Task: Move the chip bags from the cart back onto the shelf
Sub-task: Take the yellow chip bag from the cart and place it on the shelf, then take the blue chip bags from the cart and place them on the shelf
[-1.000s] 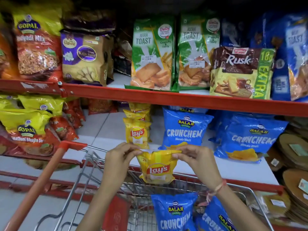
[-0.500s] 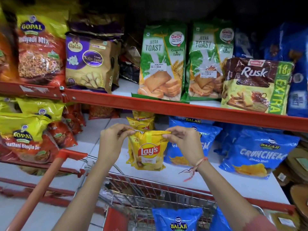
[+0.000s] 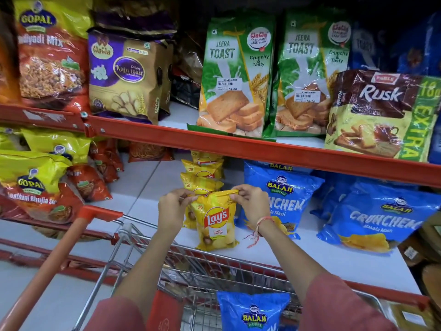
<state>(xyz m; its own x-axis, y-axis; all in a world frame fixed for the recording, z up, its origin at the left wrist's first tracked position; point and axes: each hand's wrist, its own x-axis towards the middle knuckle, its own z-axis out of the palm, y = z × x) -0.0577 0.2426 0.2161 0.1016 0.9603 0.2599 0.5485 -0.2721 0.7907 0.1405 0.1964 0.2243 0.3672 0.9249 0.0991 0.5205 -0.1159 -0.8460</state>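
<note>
A yellow Lay's bag (image 3: 216, 223) stands upright on the white lower shelf (image 3: 310, 256), in front of a row of several more Lay's bags (image 3: 202, 173). My left hand (image 3: 173, 209) pinches its top left corner and my right hand (image 3: 253, 206) pinches its top right corner. A blue Balaji Crunchem bag (image 3: 253, 311) lies in the wire cart (image 3: 191, 266) below my arms. Other blue Crunchem bags (image 3: 379, 216) stand on the shelf to the right.
The cart's orange handle (image 3: 59, 256) slants up at the left. The red shelf rail (image 3: 238, 149) runs above my hands, with toast and rusk packs (image 3: 236, 75) on top. Yellow-red Gopal snack bags (image 3: 33, 185) fill the lower shelf's left side.
Both hands lifted the Lay's bag out of the cart, carried it forward and set it down on the lower shelf in front of the Lay's row.
</note>
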